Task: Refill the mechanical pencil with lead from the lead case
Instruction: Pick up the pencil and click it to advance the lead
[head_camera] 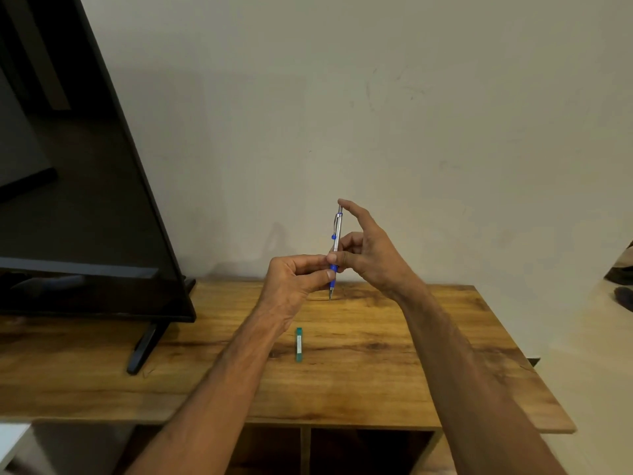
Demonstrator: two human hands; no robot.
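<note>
In the head view, a person is holding a mechanical pencil [336, 248] upright above the wooden tabletop [394, 354], tip pointing down. The left hand [294, 281] is pinching its blue grip, while the right hand [370, 250] is gripping the barrel, forefinger resting on the top end. The green lead case [299, 344] is lying on the tabletop nearer the person, beside a television [78, 186].

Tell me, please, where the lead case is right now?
The lead case lies flat on the wooden table, untouched, near its middle, just below the left hand and right of the TV stand's foot.
</note>
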